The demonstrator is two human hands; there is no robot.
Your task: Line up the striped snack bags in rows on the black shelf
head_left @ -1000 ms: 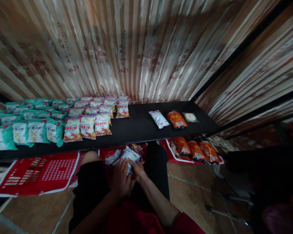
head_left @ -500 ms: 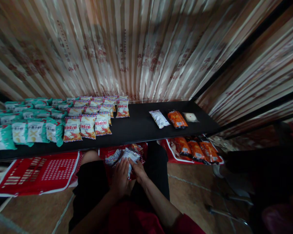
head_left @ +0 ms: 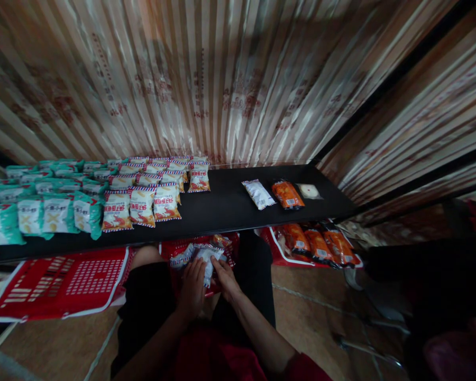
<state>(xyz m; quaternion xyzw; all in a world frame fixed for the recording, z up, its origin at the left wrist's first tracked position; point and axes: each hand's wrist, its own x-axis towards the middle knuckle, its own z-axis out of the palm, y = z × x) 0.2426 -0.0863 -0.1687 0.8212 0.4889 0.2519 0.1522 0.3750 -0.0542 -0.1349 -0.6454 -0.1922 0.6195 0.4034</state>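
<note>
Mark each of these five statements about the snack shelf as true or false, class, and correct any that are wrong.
1. The left hand and the right hand both touch a pale packet. True.
2. The green packets stand at the right end of the black shelf. False: they stand at the left end.
3. Orange packets lie in the basket below the shelf's right part. True.
4. On the shelf, the white packet lies between the single orange packet and the clear-wrapped round item. False: the orange packet is in the middle.
5. The far-left basket is blue. False: it is red with a white rim.
</note>
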